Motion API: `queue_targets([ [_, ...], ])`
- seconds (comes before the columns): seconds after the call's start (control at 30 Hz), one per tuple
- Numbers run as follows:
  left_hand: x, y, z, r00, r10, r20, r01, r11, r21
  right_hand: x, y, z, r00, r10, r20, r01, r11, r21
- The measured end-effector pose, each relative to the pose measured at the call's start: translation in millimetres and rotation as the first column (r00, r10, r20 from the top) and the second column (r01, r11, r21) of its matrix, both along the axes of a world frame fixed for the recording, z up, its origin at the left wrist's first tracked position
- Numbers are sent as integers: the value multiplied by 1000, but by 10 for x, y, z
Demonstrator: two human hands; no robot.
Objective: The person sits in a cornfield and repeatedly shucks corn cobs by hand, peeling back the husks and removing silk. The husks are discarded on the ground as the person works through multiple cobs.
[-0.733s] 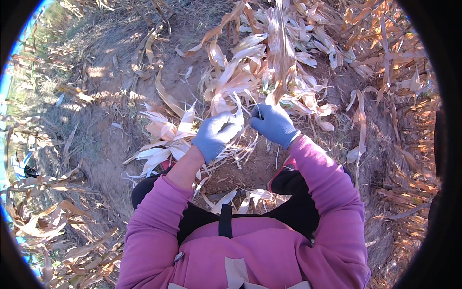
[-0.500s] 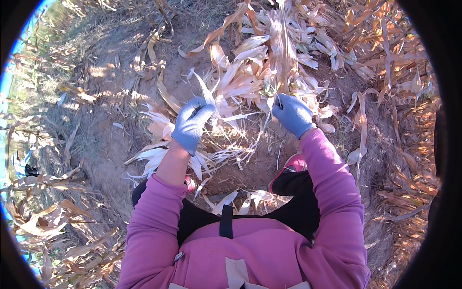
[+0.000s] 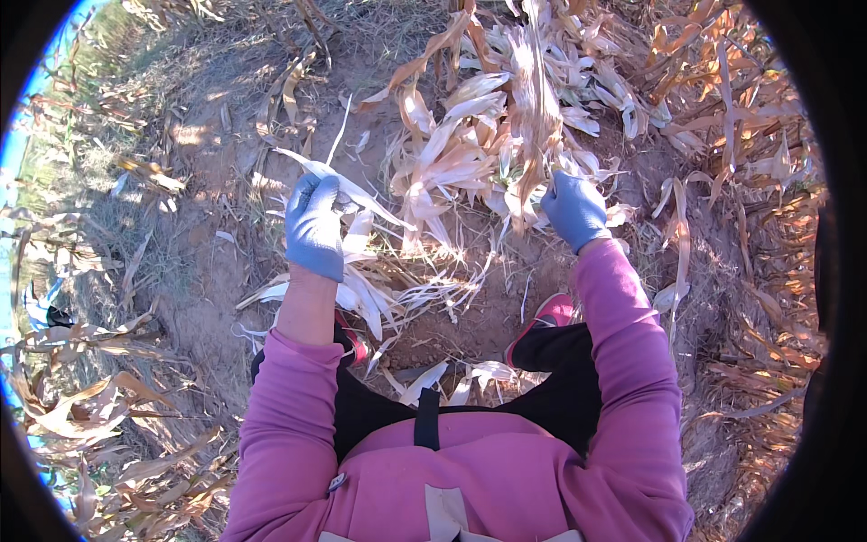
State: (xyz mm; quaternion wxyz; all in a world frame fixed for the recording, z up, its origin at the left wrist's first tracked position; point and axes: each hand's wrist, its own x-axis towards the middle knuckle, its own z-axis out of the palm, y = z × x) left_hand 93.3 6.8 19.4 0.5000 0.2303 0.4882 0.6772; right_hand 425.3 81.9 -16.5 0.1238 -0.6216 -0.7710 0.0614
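Note:
My left hand [image 3: 314, 226], in a grey-blue knitted glove, is closed around a pale dry corn husk [image 3: 357, 194]. Thin ends of that husk stick out above the fingers and to their right. My right hand [image 3: 575, 210], gloved alike, has curled fingers beside a hanging brown dry corn leaf [image 3: 533, 117]. What those fingers grip, if anything, is hidden. A heap of pale husks [image 3: 442, 163] lies on the soil between and beyond the two hands.
Shredded husk strips [image 3: 447, 289] lie on the soil before my pink shoes [image 3: 551, 312]. More loose husks [image 3: 361, 298] spread below my left hand. Dry corn plants [image 3: 768, 172] stand along the right, and dry leaves [image 3: 81, 415] litter the left.
My left hand has moved left and slightly toward me, carrying the husk away from the heap. My right hand has shifted a little to the right and nearer.

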Motion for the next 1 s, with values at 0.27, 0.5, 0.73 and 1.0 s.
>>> queue_targets([
  [0.27,301,-32,-201,835,-506,-216,436,848,-300,-556,-260,310,645,-153,-749,-372,793,-483],
  [0.5,531,-39,-372,594,-723,-352,623,691,-367,-712,-397,263,662,-201,-723,-507,590,-628],
  [0.73,609,-66,-267,506,-777,-375,636,629,-446,-727,-398,180,686,-135,-715,-520,596,-612],
  [1.0,595,-89,-353,485,-739,-468,610,669,-424,-770,-453,192,681,-93,-726,-510,651,-562],
])
